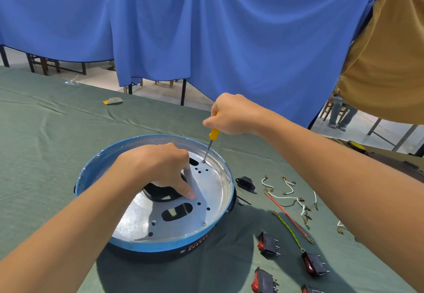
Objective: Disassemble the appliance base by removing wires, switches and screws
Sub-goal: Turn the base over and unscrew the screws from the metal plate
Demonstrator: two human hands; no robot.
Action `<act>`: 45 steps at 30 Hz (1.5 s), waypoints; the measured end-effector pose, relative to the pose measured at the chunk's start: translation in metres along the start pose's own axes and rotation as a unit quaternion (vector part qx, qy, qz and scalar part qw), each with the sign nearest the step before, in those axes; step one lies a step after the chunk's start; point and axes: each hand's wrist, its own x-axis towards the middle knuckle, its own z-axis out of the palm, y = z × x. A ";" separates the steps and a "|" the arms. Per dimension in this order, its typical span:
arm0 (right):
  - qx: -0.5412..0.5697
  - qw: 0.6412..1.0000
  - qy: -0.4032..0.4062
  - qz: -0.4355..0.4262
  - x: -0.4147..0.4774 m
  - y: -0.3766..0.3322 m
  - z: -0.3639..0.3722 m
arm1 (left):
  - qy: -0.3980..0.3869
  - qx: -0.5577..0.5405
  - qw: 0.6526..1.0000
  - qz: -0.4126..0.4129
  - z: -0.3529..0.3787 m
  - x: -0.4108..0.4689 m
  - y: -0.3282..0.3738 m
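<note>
The round appliance base [220, 212], blue-rimmed with a shiny metal plate inside, lies on the green table. My left hand [158, 168] rests inside it, fingers pressing down on the plate. My right hand [231, 115] grips a yellow-handled screwdriver [212, 136], whose tip stands on a screw [203, 161] at the plate's far edge. Another screw [203, 223] sits at the plate's near right edge. Removed parts lie to the right: loose wires [286, 203], several black switches with red rockers [267, 244] and a black power socket [246, 183].
A green cloth [46, 155] covers the table. A small grey and yellow object [113, 101] lies at the far left. A blue drape [206, 28] hangs behind the table. A dark item with a yellow part [358, 147] lies at the right edge.
</note>
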 end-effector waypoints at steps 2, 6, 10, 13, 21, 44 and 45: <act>0.013 1.000 0.000 -0.004 -0.002 0.001 -0.001 | 0.000 0.001 1.000 0.000 0.000 0.000 0.001; 0.049 0.998 -0.029 -0.011 -0.006 -0.001 -0.006 | -0.004 0.001 1.000 -0.004 0.000 0.000 0.000; 0.039 0.999 0.009 -0.010 -0.003 -0.001 0.002 | -0.005 0.000 1.000 -0.006 -0.001 -0.001 0.001; 0.073 0.997 0.023 -0.016 -0.002 -0.001 0.005 | -0.006 -0.002 1.000 -0.006 0.000 -0.002 0.001; 0.292 0.951 0.095 0.029 0.009 0.009 -0.004 | -0.009 -0.012 1.000 -0.001 0.000 -0.001 0.001; -0.116 0.982 -0.052 -0.137 0.002 0.014 0.065 | -0.014 0.006 1.000 -0.008 0.003 0.006 -0.002; -0.123 0.981 -0.046 -0.139 0.003 0.013 0.065 | -0.014 0.006 1.000 -0.009 0.002 0.006 -0.002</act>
